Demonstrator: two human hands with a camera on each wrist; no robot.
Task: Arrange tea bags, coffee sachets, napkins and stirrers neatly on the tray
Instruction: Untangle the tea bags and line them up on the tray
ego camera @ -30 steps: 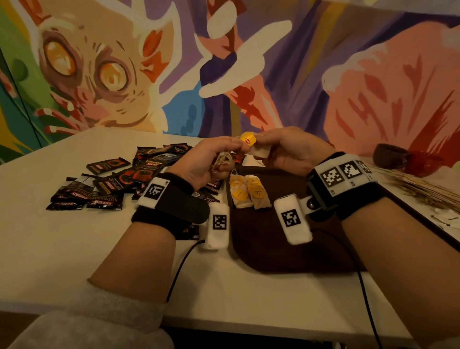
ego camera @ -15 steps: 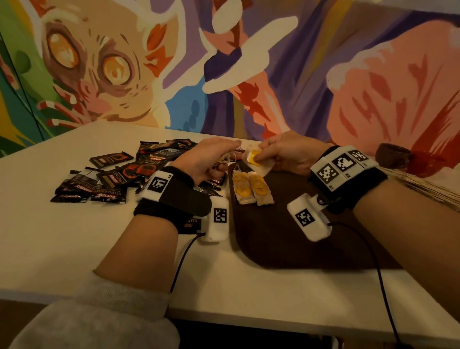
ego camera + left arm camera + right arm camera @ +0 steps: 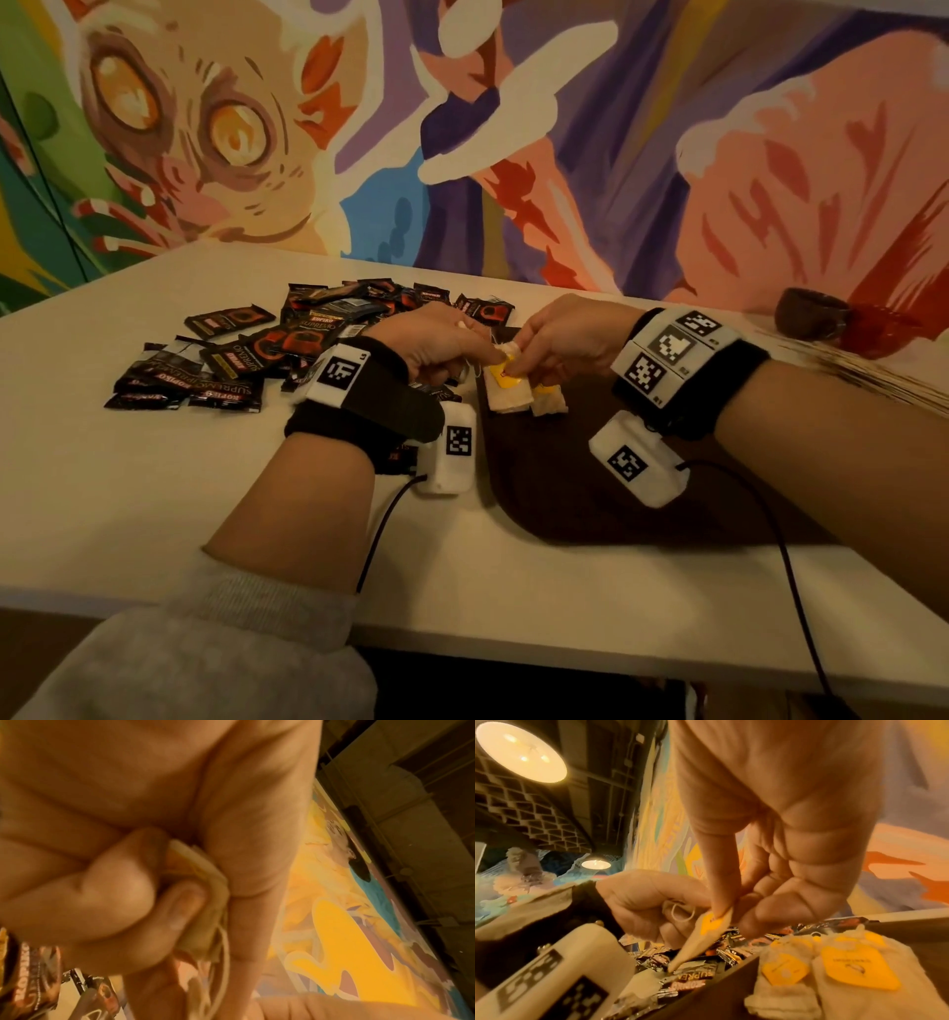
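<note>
Right hand (image 3: pixel 560 339): thumb and forefinger pinch the far end of one tea bag (image 3: pixel 700 939), which hangs tilted, near end lowest, just above the tray's left edge. Item: flat pale paper pouch with a yellow tag at the pinched end.

Left hand (image 3: pixel 436 342): fingers curled round further tea bags (image 3: pixel 203 902), with loose loops of string trailing below the fist; it sits just left of the right hand, fingertips nearly meeting.

Tea bags on tray (image 3: pixel 513 398): two lie side by side at the far left corner, long axes running near to far, yellow tags upward. They lie directly beneath and slightly near of the right hand, which is the closer hand to them; judged, the held bag should go down parallel beside them.

Tray (image 3: pixel 554 493): dark brown, otherwise bare in its near part.

Coffee sachets (image 3: pixel 246 360): black and red, heaped loosely on the table (image 3: pixel 128 488) left of the tray, not yet arranged.

Stirrers (image 3: pixel 873 370): a bundle of thin pale sticks at far right, off the tray. Napkins cannot be made out.
</note>
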